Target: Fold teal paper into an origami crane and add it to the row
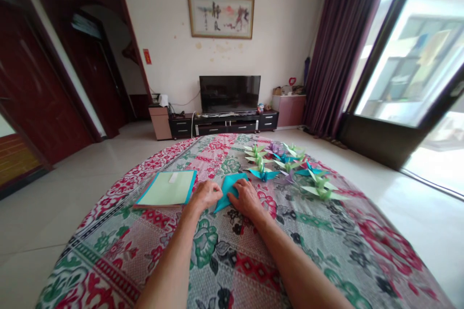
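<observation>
A folded piece of bright blue paper [227, 184] lies on the flowered tablecloth in front of me. My left hand [207, 195] is closed in a pinch at the paper's left edge; its fingertips partly hide what they grip. Across the right part of the paper rests my right hand [248, 197], palm down with fingers apart, pressing it against the table. That hand covers some of the folds. To the left sits a stack of square paper [165, 193], pale green on top with blue edges showing. Folded paper cranes, among them a blue crane [264, 174], stand to the right.
The round table's cloth [163, 251] is patterned red, green and grey. Several cranes in green, purple and blue fill the far right side, one green crane [322, 189] nearest me. Beyond the table are a television [230, 94] and a low cabinet [226, 128].
</observation>
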Demonstrator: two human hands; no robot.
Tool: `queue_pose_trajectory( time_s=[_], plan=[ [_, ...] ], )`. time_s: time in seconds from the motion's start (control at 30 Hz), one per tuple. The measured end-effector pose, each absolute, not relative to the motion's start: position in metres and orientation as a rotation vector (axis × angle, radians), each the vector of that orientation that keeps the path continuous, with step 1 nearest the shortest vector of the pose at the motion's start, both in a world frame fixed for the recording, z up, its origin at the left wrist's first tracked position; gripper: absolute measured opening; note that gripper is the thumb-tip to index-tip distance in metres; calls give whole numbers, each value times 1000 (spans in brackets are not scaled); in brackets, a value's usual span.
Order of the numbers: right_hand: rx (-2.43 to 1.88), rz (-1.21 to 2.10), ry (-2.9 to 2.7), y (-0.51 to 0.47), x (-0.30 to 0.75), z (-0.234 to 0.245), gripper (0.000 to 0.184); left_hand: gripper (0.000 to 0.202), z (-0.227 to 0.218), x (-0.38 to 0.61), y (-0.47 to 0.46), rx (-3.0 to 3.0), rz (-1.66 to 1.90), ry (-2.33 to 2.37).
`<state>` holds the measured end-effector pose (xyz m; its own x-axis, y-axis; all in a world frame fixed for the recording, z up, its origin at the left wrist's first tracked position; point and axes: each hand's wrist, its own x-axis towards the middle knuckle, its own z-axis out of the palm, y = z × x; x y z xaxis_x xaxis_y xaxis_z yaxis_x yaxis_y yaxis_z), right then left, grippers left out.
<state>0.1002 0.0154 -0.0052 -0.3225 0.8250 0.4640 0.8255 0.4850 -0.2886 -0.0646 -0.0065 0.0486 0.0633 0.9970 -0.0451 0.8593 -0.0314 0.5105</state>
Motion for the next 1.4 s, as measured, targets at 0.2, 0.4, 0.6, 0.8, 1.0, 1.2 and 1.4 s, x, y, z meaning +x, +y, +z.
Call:
queue_pose_trajectory(
  time_s=[0.2,0.4,0.6,0.8,1.0,1.2,1.4],
  plan=[
    [-1306,14,-2182,18,101,-5,23,27,31,-61,-3,2098,517,1703],
    [-1215,95,-2229,22,105,-1,23,31,37,-59,-11,1897,416,1717],
    [-1085,129,-2286,31,112,-3,22,35,33,-57,-12,1686,383,1641],
    [-969,195,-2324,38,118,-2,21,30,30,-55,-4,1807,422,1590],
    [-946,194,-2313,33,118,1,19,26,16,-49,18,2345,836,1563],
    [-1060,137,-2296,21,116,2,23,27,-6,-50,23,2447,862,1449],
    [-1378,-28,-2227,0,111,2,23,30,-9,-50,20,2609,815,1463]
  ],
)
